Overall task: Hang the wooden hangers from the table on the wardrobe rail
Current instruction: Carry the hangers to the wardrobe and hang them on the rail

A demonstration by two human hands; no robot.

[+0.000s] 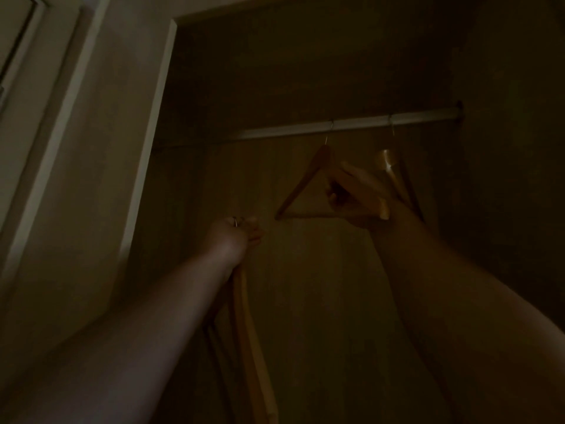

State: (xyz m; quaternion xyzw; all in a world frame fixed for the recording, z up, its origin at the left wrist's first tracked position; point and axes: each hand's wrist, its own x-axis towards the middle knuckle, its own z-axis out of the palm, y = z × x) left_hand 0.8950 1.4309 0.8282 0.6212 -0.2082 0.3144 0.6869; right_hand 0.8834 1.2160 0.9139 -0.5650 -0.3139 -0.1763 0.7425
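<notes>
Head view, dim light. Your right hand [351,197] grips the shoulder of a wooden hanger [301,182] whose hook sits on the wardrobe rail [351,123]. A second hung hanger [393,169] is at 3 o'clock from it. Your left hand [235,237], at 8 o'clock from the right, is closed around the necks of spare hangers [244,316] dangling below it. To finish well, check the hook seats fully over the rail before letting go, then space it away from its neighbour. Count: two hangers on the rail; at least two in the left hand, exact number unclear.
</notes>
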